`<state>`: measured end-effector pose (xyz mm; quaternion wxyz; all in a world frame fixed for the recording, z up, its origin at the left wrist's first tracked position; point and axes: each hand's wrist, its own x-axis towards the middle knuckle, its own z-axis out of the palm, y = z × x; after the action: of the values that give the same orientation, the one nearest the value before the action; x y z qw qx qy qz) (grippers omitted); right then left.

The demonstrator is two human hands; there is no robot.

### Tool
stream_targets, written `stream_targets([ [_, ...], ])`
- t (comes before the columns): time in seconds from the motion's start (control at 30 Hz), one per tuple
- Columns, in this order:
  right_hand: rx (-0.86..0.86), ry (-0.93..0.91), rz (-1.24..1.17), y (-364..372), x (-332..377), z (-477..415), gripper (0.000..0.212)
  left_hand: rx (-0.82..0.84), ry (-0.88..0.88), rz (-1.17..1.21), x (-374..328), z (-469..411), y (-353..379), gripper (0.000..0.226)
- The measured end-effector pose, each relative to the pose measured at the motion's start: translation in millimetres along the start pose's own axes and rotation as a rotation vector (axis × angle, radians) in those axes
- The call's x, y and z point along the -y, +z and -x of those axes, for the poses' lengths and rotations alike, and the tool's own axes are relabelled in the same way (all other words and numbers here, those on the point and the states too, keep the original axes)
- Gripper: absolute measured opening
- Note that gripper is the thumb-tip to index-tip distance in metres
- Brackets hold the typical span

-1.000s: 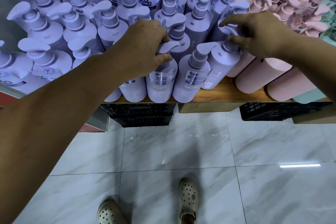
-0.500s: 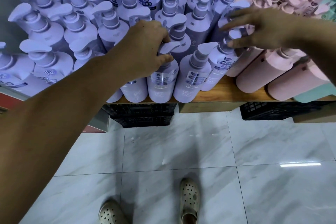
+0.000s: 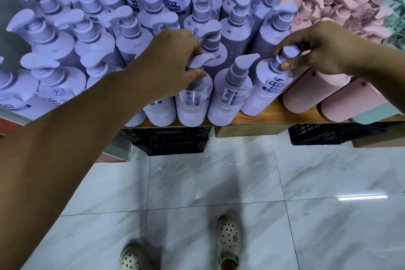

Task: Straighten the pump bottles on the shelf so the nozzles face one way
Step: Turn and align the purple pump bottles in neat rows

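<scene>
**Stock: lavender pump bottles, front row of the wooden shelf (image 3: 269, 116).**

Change being recorded: the right hand (image 3: 317, 50), spread loosely above the pump half a second earlier, is now being closed on the pump of the rightmost lavender bottle (image 3: 266, 92). Its collar is being pinched between thumb and fingertips. The left hand (image 3: 173, 61) is still being kept wrapped round the pump neck of the left lavender bottle (image 3: 194, 103). A fresh twist of the rightmost bottle is judged to be starting, so its alignment is not being counted as finished.

Appearance: both held bottles are being kept at the shelf's front edge, with one untouched middle bottle (image 3: 230, 96) standing between them. The nozzles of the left and middle bottles are being shown pointing right. The rightmost nozzle is being partly covered by fingers, so its direction cannot be told. Bodies are matte lilac, with glossy labels being presented forward. Pink bottles (image 3: 306, 92) are being stocked just beside, toward the shelf's right end.
</scene>
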<state>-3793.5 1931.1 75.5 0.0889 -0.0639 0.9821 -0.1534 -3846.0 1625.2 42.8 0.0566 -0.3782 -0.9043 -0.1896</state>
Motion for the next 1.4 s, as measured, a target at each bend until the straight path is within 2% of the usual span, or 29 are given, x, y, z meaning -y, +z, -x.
stream_targets([
  [0.23, -0.012, -0.032, -0.014, 7.8, 0.7, 6.7, 0.029, 0.006, -0.02, -0.005, -0.4, 1.5, 0.6, 0.038],
  [0.43, -0.031, -0.014, -0.14, 16.6, 1.2, 5.5, 0.024, 0.001, -0.03, 0.011, -1.8, 1.5, 0.6, 0.04],
  [0.9, -0.01, 0.011, -0.164, 19.1, 2.4, 5.5, 0.028, 0.041, -0.055, -0.006, -5.5, 2.0, -2.4, 0.039],
  [1.23, 0.016, 0.044, -0.177, 16.7, 2.6, 12.2, 0.034, 0.003, -0.034, -0.019, -1.6, 1.2, 1.0, 0.038],
  [1.4, 0.002, 0.048, -0.136, 19.7, 6.0, 14.6, 0.03, -0.017, -0.047, -0.025, -3.4, 4.6, 4.7, 0.038],
])
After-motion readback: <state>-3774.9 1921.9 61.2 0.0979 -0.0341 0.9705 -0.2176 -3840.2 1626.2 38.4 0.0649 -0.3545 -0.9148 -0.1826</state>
